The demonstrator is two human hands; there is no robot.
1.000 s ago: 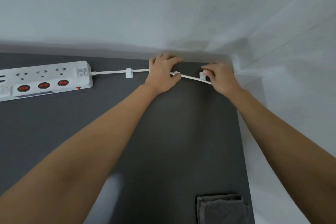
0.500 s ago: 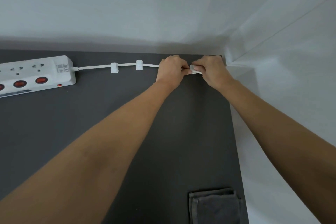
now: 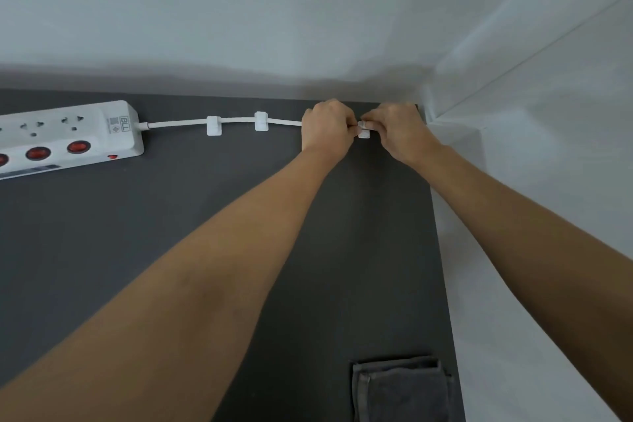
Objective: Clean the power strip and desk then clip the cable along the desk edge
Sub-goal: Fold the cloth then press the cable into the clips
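Note:
A white power strip [image 3: 68,137] with red switches lies at the left of the dark grey desk [image 3: 205,216]. Its white cable [image 3: 181,122] runs right along the desk's far edge through two white clips [image 3: 214,125] [image 3: 260,120]. A third white clip [image 3: 363,132] sits near the far right corner. My left hand [image 3: 327,130] and my right hand [image 3: 399,130] meet over it, fingers pinched on the cable at that clip. The cable past my hands is hidden.
A folded dark grey cloth [image 3: 400,390] lies at the near right of the desk. White walls [image 3: 308,10] close in behind and on the right, forming a corner just past my right hand.
Both hands have moved right along the cable and come together at the third clip. The second clip, covered by my left hand a second ago, now shows with the cable in it.

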